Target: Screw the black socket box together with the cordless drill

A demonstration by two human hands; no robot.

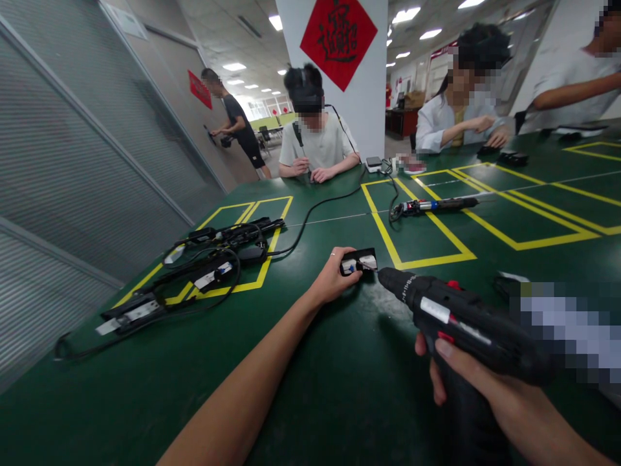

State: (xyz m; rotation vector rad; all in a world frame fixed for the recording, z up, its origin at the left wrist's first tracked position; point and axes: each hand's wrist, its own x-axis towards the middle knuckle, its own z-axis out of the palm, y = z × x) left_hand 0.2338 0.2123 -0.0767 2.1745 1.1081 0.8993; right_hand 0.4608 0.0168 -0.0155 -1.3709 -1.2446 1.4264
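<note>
My left hand [334, 277] grips a small black part [367, 261] with white pieces inside it, thumb in front and fingers behind, low over the green table. Its ring finger carries a ring. In my right hand [466, 369] is a black cordless drill [466, 317] with red details, held by the handle and pointing left. The drill's tip is close to the right end of the black part; whether they touch I cannot tell.
Black cabled assemblies [208, 265] lie on the green table [184, 388] at the left. Beyond my hands is a wired tool-like device [436, 205] among yellow tape outlines. A small box [373, 164] stands at the far edge. Several people are around the table.
</note>
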